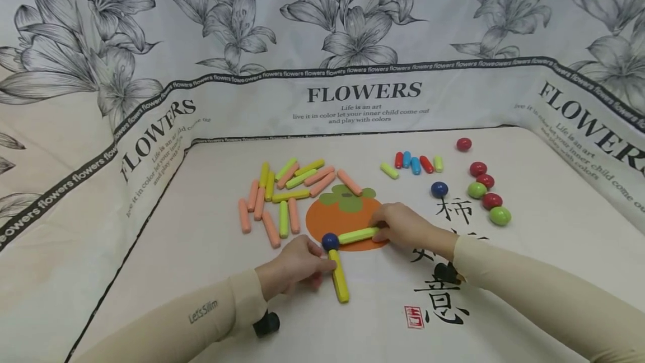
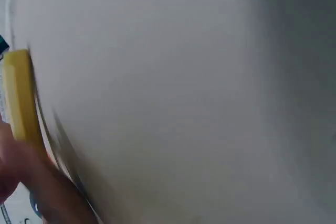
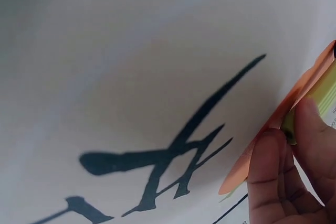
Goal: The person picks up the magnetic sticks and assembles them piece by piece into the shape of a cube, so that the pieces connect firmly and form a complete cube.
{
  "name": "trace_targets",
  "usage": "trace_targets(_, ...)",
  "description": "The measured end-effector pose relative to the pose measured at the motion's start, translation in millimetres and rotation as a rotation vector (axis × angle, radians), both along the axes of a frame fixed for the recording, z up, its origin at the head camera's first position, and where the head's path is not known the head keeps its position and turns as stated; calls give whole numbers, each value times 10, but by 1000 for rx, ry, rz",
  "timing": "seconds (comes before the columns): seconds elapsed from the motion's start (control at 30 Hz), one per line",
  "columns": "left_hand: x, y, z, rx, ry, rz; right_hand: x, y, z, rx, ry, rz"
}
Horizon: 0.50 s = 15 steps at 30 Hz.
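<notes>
1. Head view: a shiny dark-blue ball (image 1: 330,241) already met a yellow faceted rod (image 1: 340,284) and a yellow-green faceted rod (image 1: 358,235) on white printed cloth (image 1: 227,296); many loose coloured rods (image 1: 291,196) were left apart.
2. Left wrist view: the left hand (image 2: 37,171) touched the yellow rod; whether gripping, I could not tell.
3. Right wrist view: the right hand (image 3: 294,192) pinched the yellow-green rod's end.

I note soft, even light; small highlights mark the nearer green ball (image 1: 500,216) at right. Wrist views are dimmer, the left hand (image 2: 34,174) blurred.
</notes>
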<state>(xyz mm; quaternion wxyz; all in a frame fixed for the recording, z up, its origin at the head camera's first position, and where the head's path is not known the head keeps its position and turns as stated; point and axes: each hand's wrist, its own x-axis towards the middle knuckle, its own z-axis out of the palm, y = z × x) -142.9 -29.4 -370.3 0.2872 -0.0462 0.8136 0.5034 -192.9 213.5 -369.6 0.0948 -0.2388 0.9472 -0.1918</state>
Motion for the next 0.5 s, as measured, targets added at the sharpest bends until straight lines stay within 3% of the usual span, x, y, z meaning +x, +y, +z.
trace_targets(0.13,-25,16,-18,-183,319,-119,-2,22,1,-31,-17,-7)
trace_targets(0.23,-79,67,-17,-276,478,-212,-10,30,16,-66,-50,-22)
trace_targets(0.37,-145,119,-13,-343,540,-280,-51,137,105,-79,-78,-75)
trace_targets(0.5,-164,123,-12,-357,543,-279,-159,475,249,4,48,-261)
